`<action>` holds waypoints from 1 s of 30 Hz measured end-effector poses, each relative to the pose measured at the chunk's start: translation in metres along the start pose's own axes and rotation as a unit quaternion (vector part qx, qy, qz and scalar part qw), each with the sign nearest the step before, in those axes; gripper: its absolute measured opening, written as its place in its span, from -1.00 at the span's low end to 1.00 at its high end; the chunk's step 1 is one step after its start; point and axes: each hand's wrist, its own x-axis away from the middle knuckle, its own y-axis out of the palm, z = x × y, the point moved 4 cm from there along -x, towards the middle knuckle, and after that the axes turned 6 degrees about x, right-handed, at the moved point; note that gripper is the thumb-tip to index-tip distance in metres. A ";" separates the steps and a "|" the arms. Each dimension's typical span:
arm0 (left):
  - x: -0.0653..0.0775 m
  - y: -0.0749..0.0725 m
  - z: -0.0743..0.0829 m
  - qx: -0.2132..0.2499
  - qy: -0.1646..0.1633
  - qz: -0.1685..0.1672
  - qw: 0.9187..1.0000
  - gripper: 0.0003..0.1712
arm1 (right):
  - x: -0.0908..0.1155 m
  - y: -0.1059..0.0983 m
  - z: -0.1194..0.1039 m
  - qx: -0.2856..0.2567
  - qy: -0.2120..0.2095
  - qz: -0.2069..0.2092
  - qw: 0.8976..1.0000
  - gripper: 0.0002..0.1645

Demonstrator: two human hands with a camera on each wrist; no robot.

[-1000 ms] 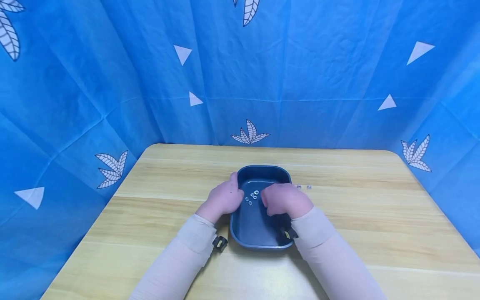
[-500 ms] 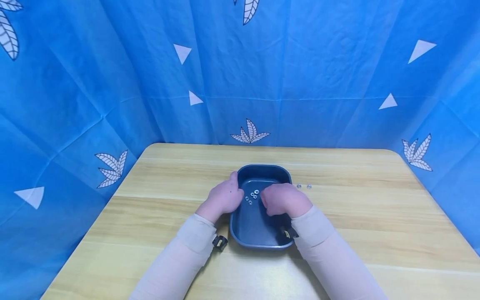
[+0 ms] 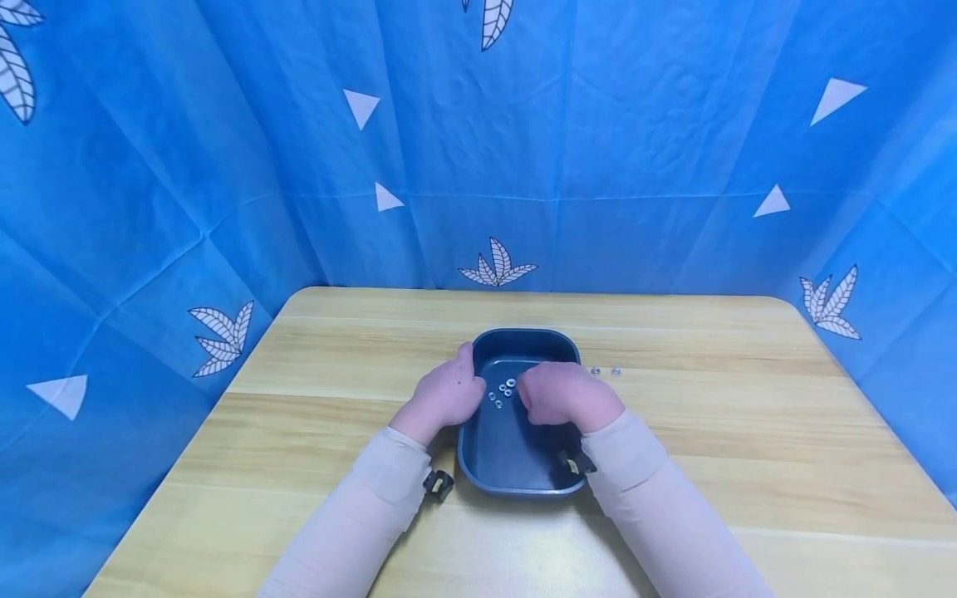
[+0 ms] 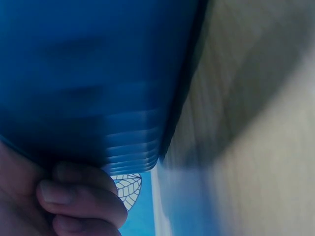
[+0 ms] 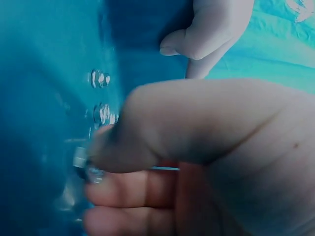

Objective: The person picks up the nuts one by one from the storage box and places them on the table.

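So there are five small metal nuts (image 3: 512,383) lying loose on the floor of a dark blue tray (image 3: 522,492), grouped between the two hands, a little toward the far end. The right hand (image 3: 557,393) is down inside the tray just beside them, and the right wrist view has its thumb and fingertips pinching a shiny nut (image 5: 95,175); that shot's pretty blurry. The left hand (image 3: 447,394) has hold of the tray's left side, thumb over the rim and fingers curled against the outside wall.

Two more nuts (image 3: 616,371) sit on the table, near each other, just past the tray's right side. Table's a light wood-grain top (image 3: 748,415). Both arms are in pale sleeves (image 3: 351,519), with a small black device (image 3: 439,485) by each wrist. Behind it all hangs a blue curtain (image 3: 635,124) with white leaves and triangles.
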 end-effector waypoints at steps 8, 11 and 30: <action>-0.001 0.000 0.001 0.003 0.002 0.002 1.000 -0.19 | 0.003 -0.008 0.002 -0.027 0.000 0.014 1.000 -0.84; -0.001 0.000 0.000 0.005 0.000 0.001 1.000 -0.18 | 0.004 -0.010 0.002 -0.034 0.000 0.018 0.999 -0.83; 0.000 0.000 0.000 -0.001 -0.005 0.001 1.000 -0.18 | 0.015 -0.025 0.001 -0.067 -0.026 0.051 0.996 -0.81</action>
